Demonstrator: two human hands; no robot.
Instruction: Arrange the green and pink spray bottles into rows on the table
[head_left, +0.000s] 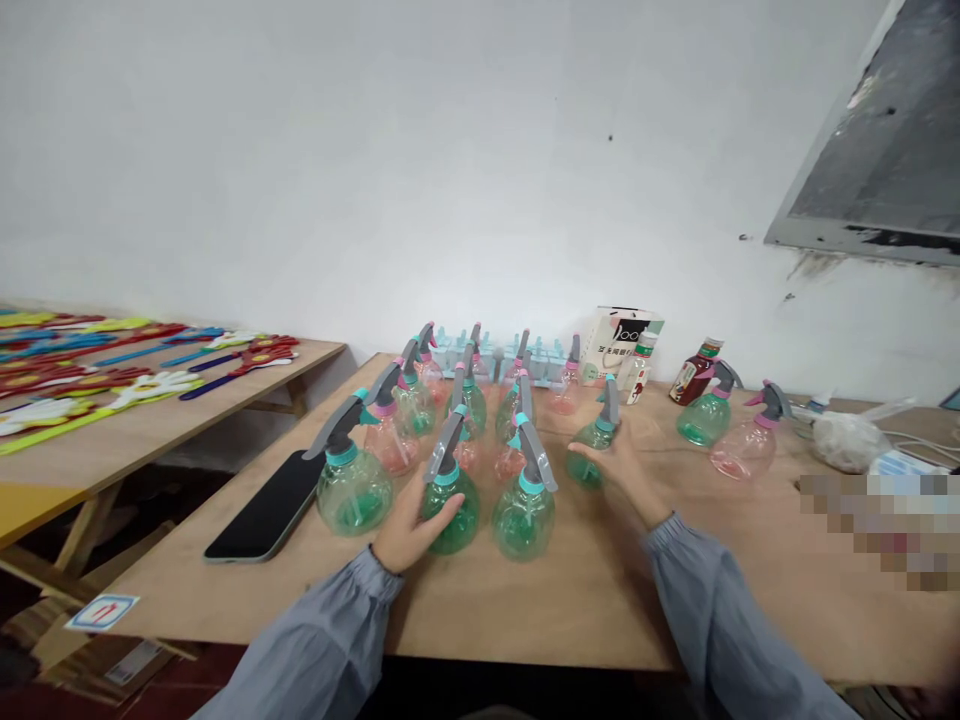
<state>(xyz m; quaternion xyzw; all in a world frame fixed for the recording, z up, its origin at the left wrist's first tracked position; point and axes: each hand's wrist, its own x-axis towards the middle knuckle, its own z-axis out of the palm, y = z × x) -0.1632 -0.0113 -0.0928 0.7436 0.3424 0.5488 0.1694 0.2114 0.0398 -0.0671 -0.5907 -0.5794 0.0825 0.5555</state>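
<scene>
Several round green and pink spray bottles with grey triggers stand grouped on a plywood table (pixel 570 610). My left hand (pixel 411 528) wraps round the base of a green spray bottle (pixel 450 505) in the front row. My right hand (pixel 624 472) reaches out and grips another green spray bottle (pixel 596 440) further back, to the right of the group. Both sleeves are grey.
A black phone (pixel 262 508) lies at the table's left edge. A pink bottle (pixel 744 448) and a green bottle (pixel 703 418) stand apart on the right, near a box (pixel 621 340), a red drink bottle (pixel 694 372) and a plastic bag (pixel 847 440). Another table (pixel 142 425) on the left holds coloured hand-shaped clappers.
</scene>
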